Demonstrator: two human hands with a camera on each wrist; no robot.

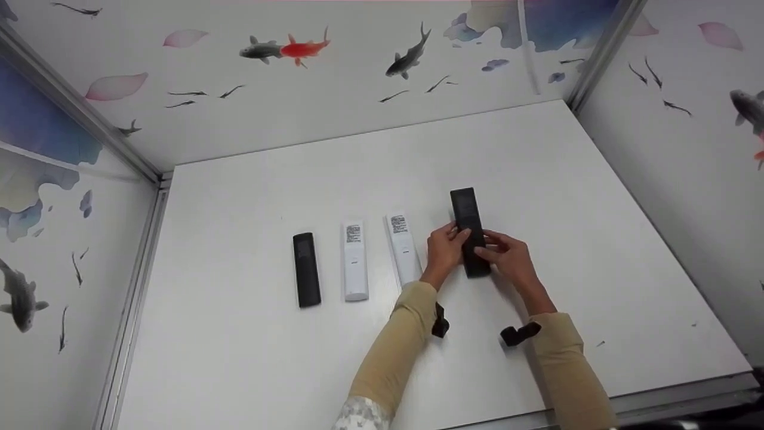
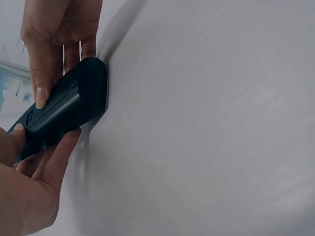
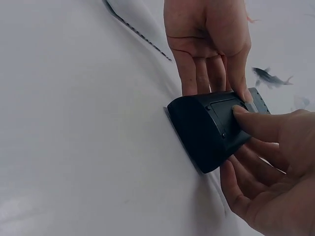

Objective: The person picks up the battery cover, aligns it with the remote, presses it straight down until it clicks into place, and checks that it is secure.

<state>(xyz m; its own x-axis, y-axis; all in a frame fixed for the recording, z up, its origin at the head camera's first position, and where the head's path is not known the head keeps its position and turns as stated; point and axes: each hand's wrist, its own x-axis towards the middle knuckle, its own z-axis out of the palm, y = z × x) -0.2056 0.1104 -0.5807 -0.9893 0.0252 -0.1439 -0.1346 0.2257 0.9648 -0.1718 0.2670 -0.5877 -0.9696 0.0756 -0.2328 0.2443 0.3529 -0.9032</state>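
Both hands grip a black remote control (image 1: 466, 208), back side up, over the right half of the table. My left hand (image 1: 443, 252) holds it from its left side, thumb on its back and fingers along the edge. From the other side my right hand (image 1: 512, 259) pinches it near the lower end, its thumb also on the back. The right wrist view shows the battery cover (image 3: 225, 114) under the thumbs. Left of the hands lie a white remote (image 1: 401, 239), partly hidden by the left wrist, another white remote (image 1: 355, 263) and a black remote (image 1: 307, 272).
The white table (image 1: 227, 358) stands between printed panels, with a back wall (image 1: 334, 95) showing fish. Metal frame posts (image 1: 146, 239) run along the left side. Each wrist carries a small black camera mount (image 1: 519, 334).
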